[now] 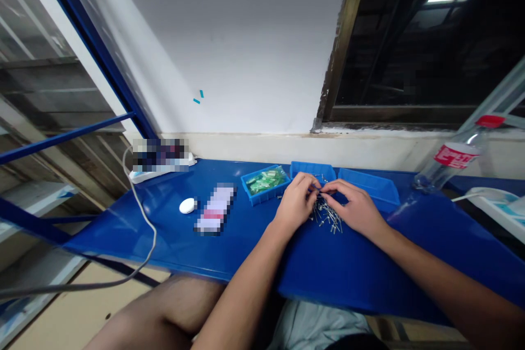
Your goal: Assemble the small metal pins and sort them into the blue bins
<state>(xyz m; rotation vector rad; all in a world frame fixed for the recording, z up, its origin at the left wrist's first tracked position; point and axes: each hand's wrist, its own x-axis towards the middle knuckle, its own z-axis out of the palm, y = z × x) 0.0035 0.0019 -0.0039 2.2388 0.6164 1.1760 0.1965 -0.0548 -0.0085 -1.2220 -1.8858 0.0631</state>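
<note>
My left hand (296, 201) and my right hand (353, 206) meet over the blue table, fingertips pinched close together. What sits between the fingers is too small and hidden to make out. Just below the fingertips lies a loose pile of thin silvery metal pins (331, 220), shaped like blind rivets. Behind my hands stands a blue tray (311, 167) with a few metal pins showing in it, partly covered by my left hand. To the left, another blue tray (268, 195) holds green pieces (266, 179) with clear plastic. A third blue tray (371, 186) is behind my right hand.
A phone (216, 209) and a white oval object (188, 206) lie left on the table (254, 240). A cable runs past the left edge from a power strip (164, 168). A clear bottle (455, 156) with a red cap stands right, near another white strip (498, 208).
</note>
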